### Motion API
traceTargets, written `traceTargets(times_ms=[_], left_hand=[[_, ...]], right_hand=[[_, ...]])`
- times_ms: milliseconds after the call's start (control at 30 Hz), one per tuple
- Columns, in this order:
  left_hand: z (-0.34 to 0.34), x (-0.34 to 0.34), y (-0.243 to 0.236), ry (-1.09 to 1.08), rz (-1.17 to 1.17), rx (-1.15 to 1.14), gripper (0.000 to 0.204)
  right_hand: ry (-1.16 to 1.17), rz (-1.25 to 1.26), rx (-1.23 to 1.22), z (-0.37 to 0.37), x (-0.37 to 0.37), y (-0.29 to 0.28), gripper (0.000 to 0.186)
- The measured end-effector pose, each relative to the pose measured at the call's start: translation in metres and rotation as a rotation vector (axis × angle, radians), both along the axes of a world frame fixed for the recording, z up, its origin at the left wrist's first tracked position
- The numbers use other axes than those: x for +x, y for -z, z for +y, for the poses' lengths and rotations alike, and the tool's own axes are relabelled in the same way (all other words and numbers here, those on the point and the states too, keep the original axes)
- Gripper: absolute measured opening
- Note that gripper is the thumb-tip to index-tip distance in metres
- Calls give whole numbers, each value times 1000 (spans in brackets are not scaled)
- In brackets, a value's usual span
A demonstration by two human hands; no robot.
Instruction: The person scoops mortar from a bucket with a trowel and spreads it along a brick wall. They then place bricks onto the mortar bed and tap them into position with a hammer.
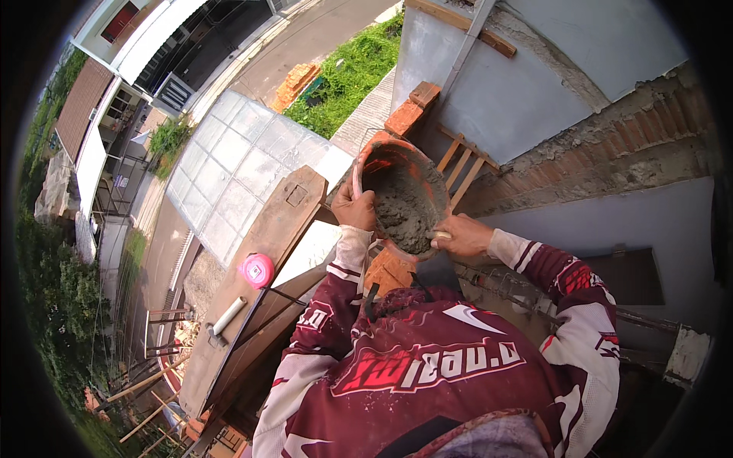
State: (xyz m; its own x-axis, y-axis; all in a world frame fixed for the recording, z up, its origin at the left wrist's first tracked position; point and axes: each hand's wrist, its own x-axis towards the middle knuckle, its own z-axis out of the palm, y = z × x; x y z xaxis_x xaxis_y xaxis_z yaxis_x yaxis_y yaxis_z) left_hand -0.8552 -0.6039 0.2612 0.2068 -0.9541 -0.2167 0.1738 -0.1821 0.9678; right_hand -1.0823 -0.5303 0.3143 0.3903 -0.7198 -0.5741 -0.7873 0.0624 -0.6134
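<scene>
An orange bucket [357, 164] is tilted toward me, with wet grey mortar [401, 202] inside. My left hand [356, 209] is closed on the bucket's left rim. At the bucket's lower right edge, my right hand [464, 235] grips the pale handle of a trowel [440, 235]. I cannot make out the trowel's blade against the mortar. An orange brick [389, 270] lies just below the bucket, partly covered by my shirt.
Two bricks [403, 118] sit beyond the bucket. To the left, a long wooden board [263, 221] carries a pink round object [257, 270] and a white-handled tool [228, 316]. A small wooden frame [466, 164] leans at the right. Street [294, 38] and grass lie far below.
</scene>
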Motion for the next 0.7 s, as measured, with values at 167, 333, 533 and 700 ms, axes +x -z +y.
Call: traceTargets(times_ms=[167, 333, 533, 700], left_hand=[[14, 6, 31, 113, -31, 61, 9], [24, 6, 46, 112, 46, 35, 9], [35, 20, 48, 39, 48, 136, 40], [38, 12, 44, 23, 25, 85, 54]], right_hand=[[115, -81, 271, 13, -2, 4, 29], [214, -172, 362, 24, -2, 8, 30], [120, -20, -261, 37, -5, 22, 22], [-298, 274, -782, 39, -2, 27, 38]])
